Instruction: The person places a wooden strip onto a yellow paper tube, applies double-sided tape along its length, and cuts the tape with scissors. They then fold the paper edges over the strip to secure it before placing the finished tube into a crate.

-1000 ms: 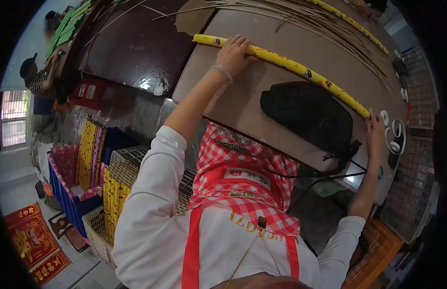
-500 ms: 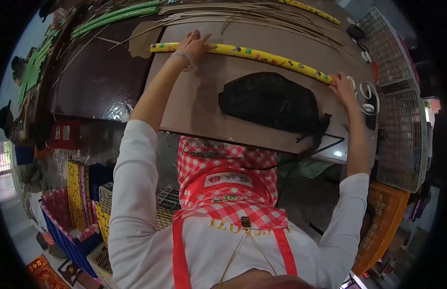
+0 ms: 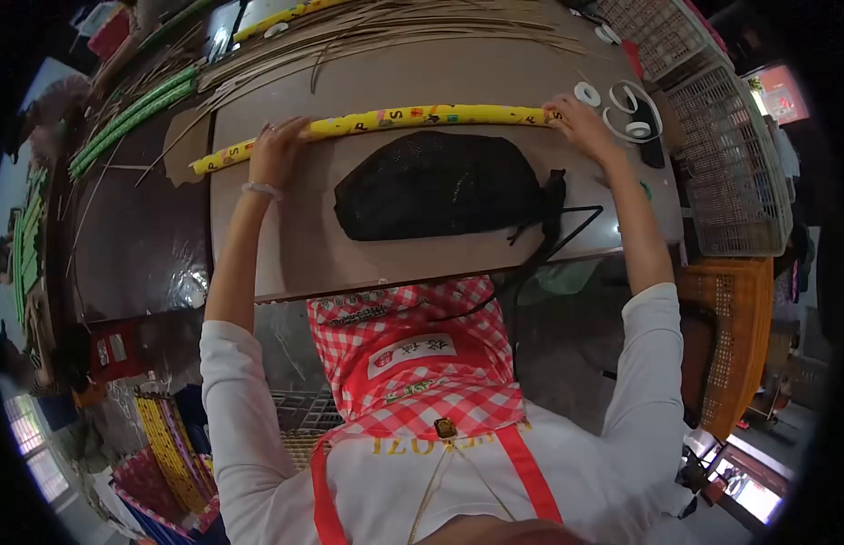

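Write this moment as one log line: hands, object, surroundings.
left hand: on yellow wrapped stick | right hand: at stick's end | black mesh bag: near side | tape rolls: right

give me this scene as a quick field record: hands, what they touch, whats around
left hand: flat on the yellow patterned roll, near its left end
right hand: pressing the roll's right end
roll: lies lengthwise across the brown board
black mesh bag: on the board, just nearer the person than the roll, apart from both hands
white tape rings: right of the right hand
thin sticks: scattered beyond the roll
green rolls: far left
white baskets: on the right
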`<state>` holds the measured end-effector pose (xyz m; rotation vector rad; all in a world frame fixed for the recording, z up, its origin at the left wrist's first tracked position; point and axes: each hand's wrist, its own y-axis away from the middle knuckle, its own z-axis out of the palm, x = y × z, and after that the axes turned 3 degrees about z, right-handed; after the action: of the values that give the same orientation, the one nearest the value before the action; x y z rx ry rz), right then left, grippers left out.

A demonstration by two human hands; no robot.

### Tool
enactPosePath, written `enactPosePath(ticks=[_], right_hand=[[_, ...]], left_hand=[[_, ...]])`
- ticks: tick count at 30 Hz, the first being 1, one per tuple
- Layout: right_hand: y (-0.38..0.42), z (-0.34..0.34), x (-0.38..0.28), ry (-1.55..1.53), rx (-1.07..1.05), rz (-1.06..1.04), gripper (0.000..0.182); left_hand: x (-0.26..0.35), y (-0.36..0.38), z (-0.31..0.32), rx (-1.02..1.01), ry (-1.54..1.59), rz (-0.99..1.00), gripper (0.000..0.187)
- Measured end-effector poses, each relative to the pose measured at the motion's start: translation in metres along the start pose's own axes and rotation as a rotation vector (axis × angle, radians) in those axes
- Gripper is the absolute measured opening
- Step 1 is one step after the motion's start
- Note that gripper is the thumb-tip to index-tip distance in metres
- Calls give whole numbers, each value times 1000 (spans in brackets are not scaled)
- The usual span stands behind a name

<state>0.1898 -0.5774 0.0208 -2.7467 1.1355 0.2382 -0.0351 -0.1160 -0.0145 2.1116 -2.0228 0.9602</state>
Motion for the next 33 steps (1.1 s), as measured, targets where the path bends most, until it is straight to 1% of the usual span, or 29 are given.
enactPosePath(ticks=[2,3,4,6,7,9,10,12,13,15,16,18,22,24,25,27,28,30,31,33], right_hand=[[3,5,0,49,103,-42,23],[7,6,-10,77,51,90,30],[9,8,-18,75,54,100,30],[10,13,-29,42,258,-125,43],[5,15,-36,40,260,-120,43],[-5,18,-48,177,314,-251,56],[-11,19,-51,175,315,-244,56],[-23,21,-53,228,157,-332,64],[-25,23,-52,226,157,-331,64],[-31,29,-47,276,135,-495,60],[-33,32,-43,276,135,-498,60],[-34,36,-37,282,251,-566,56],[-33,41,-31,332,320,-617,53],[-30,38,-33,403,403,-740,53],[-26,36,-37,403,404,-739,53],[-21,32,-49,88,375,-450,55],[-25,33,-53,88,372,-450,55],[-33,35,-61,239,406,-454,55],[-34,36,-62,243,405,-444,55],[-30,38,-63,234,383,-545,57]], left_hand=[[3,3,2,42,-177,182,31],[-2,2,1,-19,-82,112,37],[-3,1,2,-25,-82,121,37],[-5,0,2,-23,-106,139,37],[-5,1,1,-27,-106,143,37],[-6,1,1,-51,-123,148,36],[-6,0,0,-56,-124,153,36],[-6,-1,-1,-66,-84,132,36],[-6,0,-1,-68,-85,132,36],[-7,-1,-3,-89,-68,123,36],[-7,-2,-3,-87,-68,121,36],[-7,-2,-3,-107,-65,109,36],[-6,-4,-5,-147,-58,80,36],[-5,-3,-6,-140,-76,77,36],[-5,-3,-6,-140,-77,78,36],[-6,-3,-5,-143,-101,84,36],[-6,-2,-5,-144,-98,82,36],[-5,-3,-7,-155,-76,76,36],[-5,-5,-7,-160,-71,85,36],[-4,-4,-8,-172,-71,59,35]])
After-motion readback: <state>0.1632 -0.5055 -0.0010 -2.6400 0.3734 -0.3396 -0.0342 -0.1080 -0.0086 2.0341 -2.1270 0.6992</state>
